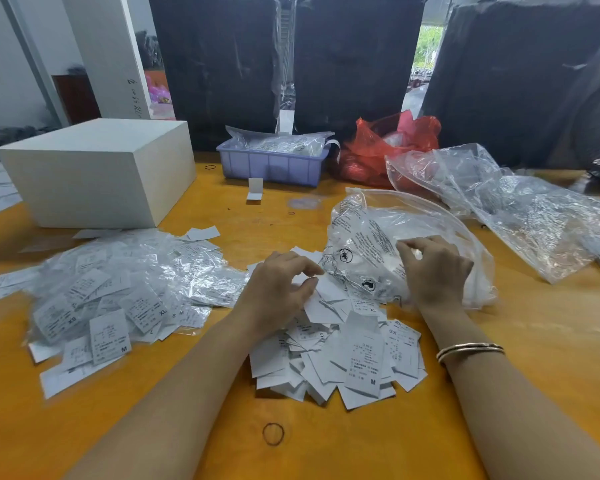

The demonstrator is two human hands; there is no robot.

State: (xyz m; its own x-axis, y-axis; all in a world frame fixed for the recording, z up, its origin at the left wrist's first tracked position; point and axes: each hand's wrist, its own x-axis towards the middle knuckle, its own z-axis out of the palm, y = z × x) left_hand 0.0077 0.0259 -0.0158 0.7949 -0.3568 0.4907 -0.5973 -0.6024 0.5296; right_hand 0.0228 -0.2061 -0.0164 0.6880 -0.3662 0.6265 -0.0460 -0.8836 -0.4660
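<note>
Rubber band (273, 434) near the table's (551, 323) front edge. Beyond it, loose tags (343, 358) mid-table, left hand (278, 289) curled, pinching one; right hand (433, 268) gripping clear bag (368, 244) just behind. Probably about halfway: bagged tags (118, 289) heaped toward left edge, many still unbagged.

Orange bench (326, 452), white labels (340, 362) with black print, clear bag (371, 247) printed black, lilac tray (271, 168), red bag (371, 147), white box (94, 174)

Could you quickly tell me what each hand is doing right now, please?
Left hand: fingers curled, pinching a white label.
Right hand: gripping the clear plastic bag.
</note>
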